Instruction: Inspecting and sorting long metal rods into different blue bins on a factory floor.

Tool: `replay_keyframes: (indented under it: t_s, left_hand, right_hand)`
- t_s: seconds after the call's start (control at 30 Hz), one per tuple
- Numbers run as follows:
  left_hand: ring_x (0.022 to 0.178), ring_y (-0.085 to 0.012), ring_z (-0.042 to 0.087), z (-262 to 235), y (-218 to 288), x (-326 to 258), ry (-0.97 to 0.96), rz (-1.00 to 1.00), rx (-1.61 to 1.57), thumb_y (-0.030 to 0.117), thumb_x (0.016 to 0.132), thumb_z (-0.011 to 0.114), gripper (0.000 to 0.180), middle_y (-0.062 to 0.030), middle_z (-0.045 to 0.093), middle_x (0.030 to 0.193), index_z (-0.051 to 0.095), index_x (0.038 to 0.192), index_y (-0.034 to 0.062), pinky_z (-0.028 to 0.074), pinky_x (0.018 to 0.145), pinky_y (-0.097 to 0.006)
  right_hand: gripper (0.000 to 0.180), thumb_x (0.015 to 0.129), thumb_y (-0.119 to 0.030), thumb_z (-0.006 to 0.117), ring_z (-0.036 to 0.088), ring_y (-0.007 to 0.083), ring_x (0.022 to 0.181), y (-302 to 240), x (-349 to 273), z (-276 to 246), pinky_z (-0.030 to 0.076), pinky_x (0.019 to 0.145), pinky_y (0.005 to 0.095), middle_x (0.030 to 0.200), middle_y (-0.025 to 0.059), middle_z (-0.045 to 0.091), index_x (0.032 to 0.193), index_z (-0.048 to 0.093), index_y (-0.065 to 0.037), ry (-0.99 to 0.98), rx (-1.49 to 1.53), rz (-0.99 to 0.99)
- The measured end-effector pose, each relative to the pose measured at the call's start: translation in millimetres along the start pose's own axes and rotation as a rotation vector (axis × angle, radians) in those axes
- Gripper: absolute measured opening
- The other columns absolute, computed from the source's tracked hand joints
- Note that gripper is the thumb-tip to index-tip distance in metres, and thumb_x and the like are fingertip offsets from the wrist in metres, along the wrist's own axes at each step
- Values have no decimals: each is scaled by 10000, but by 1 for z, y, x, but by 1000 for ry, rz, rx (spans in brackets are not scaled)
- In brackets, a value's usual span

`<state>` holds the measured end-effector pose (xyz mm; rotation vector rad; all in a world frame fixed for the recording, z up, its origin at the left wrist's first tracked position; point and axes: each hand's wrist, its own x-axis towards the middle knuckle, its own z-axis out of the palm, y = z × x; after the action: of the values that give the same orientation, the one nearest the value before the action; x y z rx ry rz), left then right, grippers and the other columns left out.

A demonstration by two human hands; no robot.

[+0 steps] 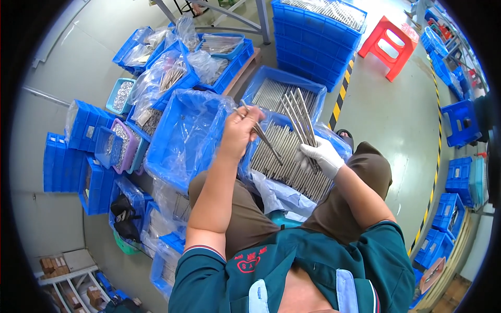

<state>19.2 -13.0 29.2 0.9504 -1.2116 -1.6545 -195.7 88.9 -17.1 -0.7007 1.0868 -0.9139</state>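
My left hand (242, 129), bare, is closed around slim tapered metal pieces that look like tweezers (269, 144); their ends slant down to the right. In a white glove, my right hand (324, 157) grips a fanned bunch of long steel tweezer-like pieces (298, 116), pointing up and away. Both hands are above a blue crate lined with clear plastic (342, 147). Rows of similar metal pieces (279, 166) lie side by side in it. My fingers hide the gripped parts, so the exact kind is hard to tell.
To the left stands a blue crate (175, 141) lined with plastic film. Another crate of metal pieces (318, 87) sits beyond the work crate, before a tall stack of blue crates (310, 49). A red stool (389, 48) stands far right. More bins (122, 96) crowd the left.
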Motion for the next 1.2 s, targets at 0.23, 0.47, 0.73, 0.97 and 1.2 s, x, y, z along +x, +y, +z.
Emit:
replay_keyframes:
  t_s: [0.23, 0.47, 0.73, 0.97, 1.2]
  left_hand:
    - [537, -23, 454, 23, -18, -1, -104, -155, -51, 254, 932, 542, 216, 42, 520, 680, 616, 951, 51, 348, 433, -180]
    - [559, -49, 517, 25, -20, 1, -182, -162, -68, 229, 913, 566, 171, 3, 594, 751, 605, 896, 63, 382, 420, -198]
    - [535, -54, 488, 19, -12, 0, 40, 250, 94, 169, 923, 553, 145, 1, 542, 693, 586, 856, 45, 415, 445, -200]
    - [654, -174, 540, 35, -19, -8, 36, 820, 595, 64, 828, 642, 54, -63, 559, 827, 605, 860, 40, 440, 566, -275]
    - [719, -225, 535, 68, -46, -25, -240, 1226, 1032, 115, 692, 649, 235, -55, 520, 876, 636, 927, 121, 455, 596, -329]
  right_hand:
    - [242, 893, -229, 592, 586, 134, 510, 2, 2, 3, 424, 429, 216, 720, 85, 622, 986, 541, -11, -46, -79, -42]
    - [216, 893, -219, 589, 611, 125, 587, 6, 4, 9, 480, 526, 237, 749, 72, 633, 954, 544, -17, -12, -62, -50]
    - [230, 908, -285, 570, 453, 76, 453, 6, 17, -7, 371, 425, 216, 618, -15, 509, 877, 522, -63, 308, -61, 2]
    - [276, 935, -344, 516, 276, 45, 373, 13, 7, -11, 224, 349, 208, 530, -61, 339, 920, 513, -69, -90, 507, 105]
    - [483, 869, -544, 511, 544, 115, 557, 13, 14, 21, 457, 469, 257, 738, 8, 586, 981, 605, -84, 204, 738, 91]
